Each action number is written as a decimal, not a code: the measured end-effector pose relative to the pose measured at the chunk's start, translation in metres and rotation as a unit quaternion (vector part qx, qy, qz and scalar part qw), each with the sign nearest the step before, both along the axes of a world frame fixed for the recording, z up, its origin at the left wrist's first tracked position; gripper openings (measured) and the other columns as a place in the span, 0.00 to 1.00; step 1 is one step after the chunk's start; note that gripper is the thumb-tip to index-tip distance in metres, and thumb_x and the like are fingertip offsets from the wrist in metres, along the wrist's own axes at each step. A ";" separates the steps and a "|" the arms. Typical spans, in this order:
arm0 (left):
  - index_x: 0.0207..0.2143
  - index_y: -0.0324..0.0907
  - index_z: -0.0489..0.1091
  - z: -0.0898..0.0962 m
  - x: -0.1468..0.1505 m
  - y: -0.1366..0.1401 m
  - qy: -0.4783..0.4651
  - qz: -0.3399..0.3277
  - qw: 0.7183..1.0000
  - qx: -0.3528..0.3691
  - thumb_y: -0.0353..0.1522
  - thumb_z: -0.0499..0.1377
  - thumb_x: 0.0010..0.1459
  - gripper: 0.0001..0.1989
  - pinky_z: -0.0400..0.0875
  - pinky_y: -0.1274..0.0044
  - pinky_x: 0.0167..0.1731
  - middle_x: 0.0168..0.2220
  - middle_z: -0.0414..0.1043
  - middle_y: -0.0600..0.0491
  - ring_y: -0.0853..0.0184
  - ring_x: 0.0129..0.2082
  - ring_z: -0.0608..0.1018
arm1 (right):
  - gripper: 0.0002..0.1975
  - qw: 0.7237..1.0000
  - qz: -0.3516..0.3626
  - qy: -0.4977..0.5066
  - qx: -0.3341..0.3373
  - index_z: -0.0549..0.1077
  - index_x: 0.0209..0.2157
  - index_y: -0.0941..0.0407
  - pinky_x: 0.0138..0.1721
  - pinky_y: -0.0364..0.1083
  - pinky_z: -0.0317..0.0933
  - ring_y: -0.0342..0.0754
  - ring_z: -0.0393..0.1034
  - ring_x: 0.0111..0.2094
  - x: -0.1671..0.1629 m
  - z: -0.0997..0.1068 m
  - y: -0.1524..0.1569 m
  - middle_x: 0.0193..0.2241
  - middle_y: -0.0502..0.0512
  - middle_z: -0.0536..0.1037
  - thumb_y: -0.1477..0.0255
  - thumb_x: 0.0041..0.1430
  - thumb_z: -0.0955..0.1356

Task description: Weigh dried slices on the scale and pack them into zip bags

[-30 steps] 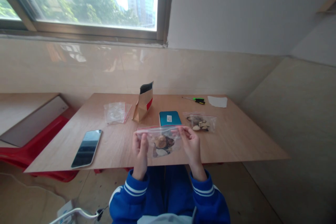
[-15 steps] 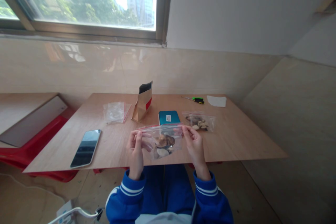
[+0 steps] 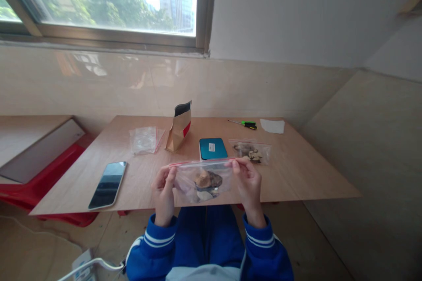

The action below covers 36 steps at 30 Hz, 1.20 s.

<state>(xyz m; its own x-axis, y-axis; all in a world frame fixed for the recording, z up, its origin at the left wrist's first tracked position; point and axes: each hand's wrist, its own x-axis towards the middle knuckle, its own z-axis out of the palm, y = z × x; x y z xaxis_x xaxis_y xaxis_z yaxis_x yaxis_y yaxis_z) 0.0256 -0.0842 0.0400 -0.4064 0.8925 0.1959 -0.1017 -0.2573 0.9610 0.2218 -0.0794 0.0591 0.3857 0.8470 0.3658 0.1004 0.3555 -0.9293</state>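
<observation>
Left grip point(image 3: 164, 191) and right grip point(image 3: 249, 183) pinch a filmy bag point(image 3: 187, 181) of lumpy pieces point(image 3: 208, 180).

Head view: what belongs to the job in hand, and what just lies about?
Likely in use:
zip bag, pinched in left hand and right hand
bagged pieces
flat zip bags
brown pouch
perhaps teal box

Likely lying about:
phone
black-handled tools
white sheet
</observation>
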 end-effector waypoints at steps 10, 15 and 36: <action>0.28 0.42 0.72 0.004 0.007 -0.006 0.045 0.043 0.998 0.031 0.42 0.60 0.57 0.14 0.66 0.81 0.26 0.24 0.71 0.57 0.71 0.25 0.71 | 0.11 0.999 0.003 0.039 0.000 0.73 0.30 0.55 0.40 0.46 0.68 0.47 0.75 0.32 -0.002 0.010 -0.003 0.26 0.52 0.80 0.62 0.58 0.69; 0.34 0.42 0.72 0.001 0.014 -0.002 0.013 -0.016 1.000 -0.007 0.44 0.58 0.58 0.14 0.65 0.82 0.20 0.22 0.70 0.58 0.74 0.18 0.70 | 0.15 0.991 0.087 0.093 -0.044 0.73 0.40 0.55 0.38 0.45 0.68 0.46 0.74 0.32 -0.007 0.004 0.002 0.30 0.52 0.80 0.59 0.57 0.69; 0.29 0.41 0.73 0.021 -0.001 -0.008 0.093 0.069 0.990 0.080 0.41 0.64 0.52 0.12 0.69 0.82 0.14 0.23 0.74 0.56 0.73 0.17 0.74 | 0.13 0.999 0.022 0.034 -0.026 0.77 0.28 0.55 0.36 0.48 0.72 0.50 0.77 0.32 0.000 0.009 -0.007 0.28 0.55 0.82 0.59 0.51 0.73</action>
